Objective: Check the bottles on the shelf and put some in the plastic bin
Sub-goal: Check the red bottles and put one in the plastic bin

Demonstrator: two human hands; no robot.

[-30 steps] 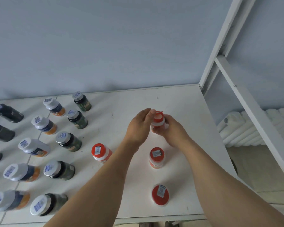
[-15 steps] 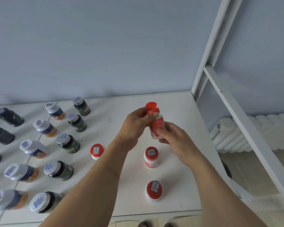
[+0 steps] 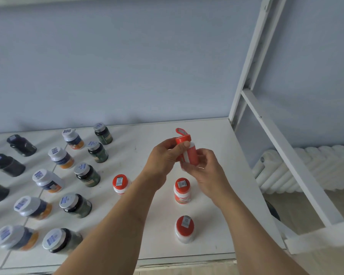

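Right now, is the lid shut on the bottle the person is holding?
No, the red bottle in both hands has its flip lid standing open.

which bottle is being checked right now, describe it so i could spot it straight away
Start at the white shelf and look toward its right end, near the upright white frame post. There both hands hold one bottle up above the surface, the left hand at its cap and the right hand lower on its body. Unlike the three red-capped bottles standing below it, its red flip lid is open.

Person, two arms in view: left hand (image 3: 163, 159) and right hand (image 3: 205, 171) bare; forearms bare, ungloved.
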